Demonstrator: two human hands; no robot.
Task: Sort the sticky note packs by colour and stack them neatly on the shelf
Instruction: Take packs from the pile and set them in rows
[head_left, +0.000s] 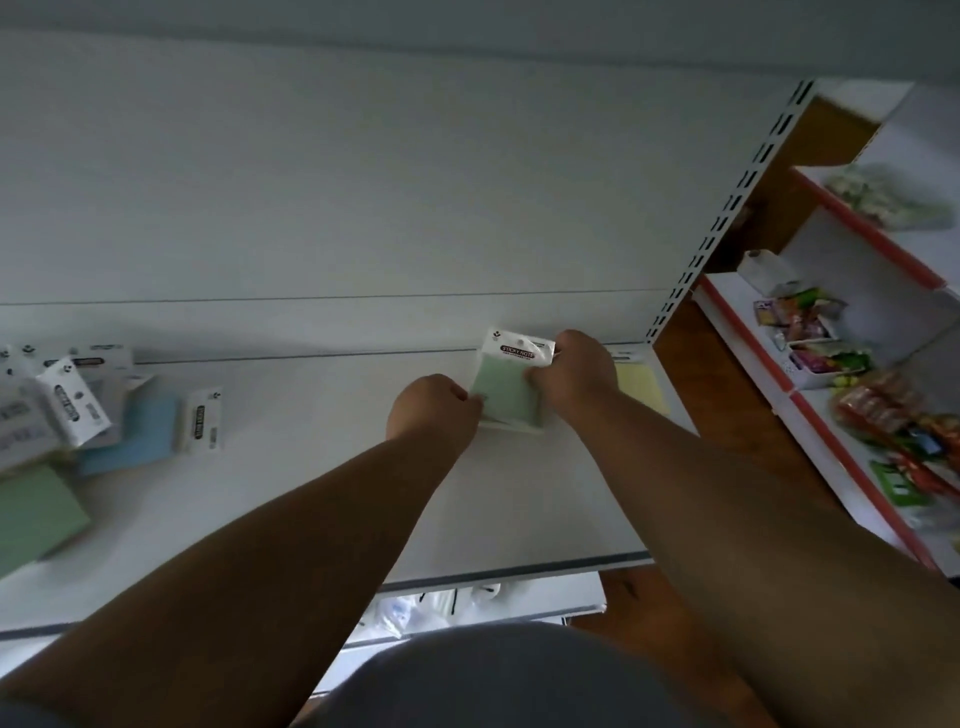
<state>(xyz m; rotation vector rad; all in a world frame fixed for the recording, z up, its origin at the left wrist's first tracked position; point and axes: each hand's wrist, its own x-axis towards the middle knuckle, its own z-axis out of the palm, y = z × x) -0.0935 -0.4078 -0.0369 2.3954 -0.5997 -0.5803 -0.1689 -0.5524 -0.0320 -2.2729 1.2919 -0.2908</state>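
A green sticky note pack with a white header lies on a small stack of green packs near the back right of the white shelf. My left hand grips its left lower corner. My right hand holds its right upper edge. Just right of it lies a yellow pack, partly hidden by my right hand. At the shelf's left end sits a loose heap: a blue pack, a green pack and several white-headed packs.
The shelf's front edge runs below my forearms; a lower shelf with white items shows under it. A slotted upright bounds the shelf on the right. Beyond it stand red-edged shelves of coloured snack packets.
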